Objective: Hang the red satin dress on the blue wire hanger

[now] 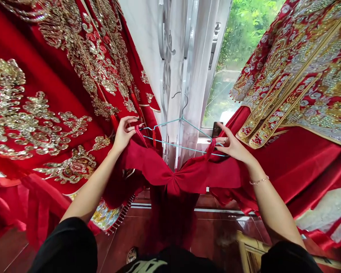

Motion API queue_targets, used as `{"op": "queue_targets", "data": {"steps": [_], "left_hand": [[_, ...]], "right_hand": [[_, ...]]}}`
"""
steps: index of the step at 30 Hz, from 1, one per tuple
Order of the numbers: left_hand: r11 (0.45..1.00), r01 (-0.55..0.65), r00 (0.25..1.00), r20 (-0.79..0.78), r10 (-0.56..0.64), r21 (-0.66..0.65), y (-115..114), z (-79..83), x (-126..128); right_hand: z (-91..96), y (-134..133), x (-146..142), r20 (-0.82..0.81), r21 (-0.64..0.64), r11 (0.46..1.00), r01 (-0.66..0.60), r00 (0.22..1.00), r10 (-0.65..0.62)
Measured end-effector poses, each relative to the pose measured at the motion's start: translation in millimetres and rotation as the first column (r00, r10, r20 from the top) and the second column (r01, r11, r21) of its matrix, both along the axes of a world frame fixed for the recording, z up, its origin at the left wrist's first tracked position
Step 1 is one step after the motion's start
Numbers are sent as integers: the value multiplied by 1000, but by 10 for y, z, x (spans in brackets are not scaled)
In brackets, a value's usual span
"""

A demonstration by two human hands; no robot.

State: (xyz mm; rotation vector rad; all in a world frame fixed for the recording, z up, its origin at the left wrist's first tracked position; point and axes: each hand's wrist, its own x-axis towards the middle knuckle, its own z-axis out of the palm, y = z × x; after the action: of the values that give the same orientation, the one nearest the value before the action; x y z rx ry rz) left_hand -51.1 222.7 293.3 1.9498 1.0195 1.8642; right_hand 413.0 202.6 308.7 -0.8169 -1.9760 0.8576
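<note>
Holding up a dark-red dress (pixel 174 179) front and centre, bow-like neckline spread wide and skirt hanging toward the tiled floor (pixel 216 231). Left hand (pixel 127 131) pinched on one shoulder strap; right hand (pixel 230 145) pinched on the other, index finger extended. Between both hands, a thin teal hanger (pixel 168 143), hook upward, before a white metal rack (pixel 165 72). To the left, a red garment with gold beading (pixel 74 165); to the right, a beaded jacket (pixel 298 76) beside a window (pixel 230 53).
</note>
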Motion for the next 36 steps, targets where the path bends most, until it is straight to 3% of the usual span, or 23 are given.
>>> {"op": "queue_targets", "data": {"steps": [4,10,14,19,23,25,28,30,33,36], "left_hand": [[999,-36,999,26,37,-37,-33,-59,-65],[993,-112,987,115,114,-29,-67,-70,-159],[995,35,999,23,-33,-90,-129,76,-23],[954,188,961,-156,-228,-233,-128,334,235],[917,162,881,-366,-301,-365,-105,431,156],[937,66,846,-478,-234,-342,-222,383,55],[977,-167,822,-566,62,-136,-594,160,-46],[955,-295,790,-564,240,-7,-881,-48,-62],[947,-321,751,-611,251,-6,-1172,-288,-27],[944,-324,774,-590,229,-59,-1242,-314,77]], "right_hand": [[26,-114,84,220,-55,998,4,975,8],[3,-86,163,225,124,983,134,961,-160],[-32,46,147,223,111,984,136,962,-158],[-91,114,126,193,95,987,128,971,-144],[-154,119,144,158,100,983,152,973,-167],[-209,82,163,148,102,981,163,973,-177],[-360,-42,226,78,133,969,206,973,-217],[-501,-150,296,-66,162,945,284,959,-277],[-682,-280,414,-201,183,915,359,925,-322],[-700,-314,480,54,252,938,237,965,-258]]}}
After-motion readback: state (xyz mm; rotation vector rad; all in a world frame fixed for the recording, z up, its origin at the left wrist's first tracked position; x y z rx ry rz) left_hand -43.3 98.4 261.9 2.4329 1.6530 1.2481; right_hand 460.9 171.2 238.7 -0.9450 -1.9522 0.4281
